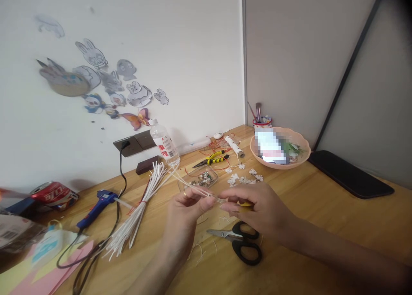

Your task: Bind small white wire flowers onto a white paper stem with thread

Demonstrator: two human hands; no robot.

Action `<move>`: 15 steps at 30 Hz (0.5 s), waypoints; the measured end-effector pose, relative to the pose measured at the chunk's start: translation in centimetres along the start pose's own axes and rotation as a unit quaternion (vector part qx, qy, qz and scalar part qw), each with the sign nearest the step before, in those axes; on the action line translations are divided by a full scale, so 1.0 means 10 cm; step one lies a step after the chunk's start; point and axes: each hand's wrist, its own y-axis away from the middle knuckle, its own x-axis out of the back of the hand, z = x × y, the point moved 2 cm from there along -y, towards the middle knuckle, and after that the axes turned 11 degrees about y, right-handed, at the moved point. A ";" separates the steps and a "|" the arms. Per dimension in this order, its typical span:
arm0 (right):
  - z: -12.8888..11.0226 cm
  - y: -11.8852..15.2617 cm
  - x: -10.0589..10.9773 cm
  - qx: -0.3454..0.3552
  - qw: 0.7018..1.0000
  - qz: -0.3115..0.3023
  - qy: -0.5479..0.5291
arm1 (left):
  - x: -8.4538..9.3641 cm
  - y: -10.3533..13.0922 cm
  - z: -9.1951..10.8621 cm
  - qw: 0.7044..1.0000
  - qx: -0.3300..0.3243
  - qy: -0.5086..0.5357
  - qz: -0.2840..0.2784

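My left hand [189, 207] pinches thin white cords [193, 185] between thumb and index finger, near the middle of the view. The cords run up and left from the fingers. Just to the right, my right hand [254, 207] is closed on the other end of the cords, its fingertips almost touching the left ones. A small yellow item [246, 205] shows under the right fingers; what it belongs to is hidden. Below the hands, black-handled scissors [240, 239] lie partly open on the wooden table [289, 269], beside short cord scraps [200, 253].
A bundle of white strips [138, 213], a blue glue gun [96, 209] and a bottle [165, 144] stand or lie left. Behind the hands are a bead box [206, 179], yellow-black pliers [212, 158] and white flower pieces [244, 180]. A pink bowl [280, 166] sits back right.
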 end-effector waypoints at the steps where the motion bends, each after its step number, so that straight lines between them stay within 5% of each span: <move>1: 0.00 0.00 0.00 0.009 1.000 0.009 0.010 | 0.00 0.01 -0.01 1.000 -0.008 0.002 0.004; 10: 0.00 0.08 -0.06 0.120 0.976 0.118 0.136 | 0.01 0.10 -0.09 0.998 -0.027 0.046 0.034; 15: 0.03 0.14 -0.08 0.160 0.964 0.123 0.172 | -0.04 0.12 -0.11 0.996 0.005 0.080 0.046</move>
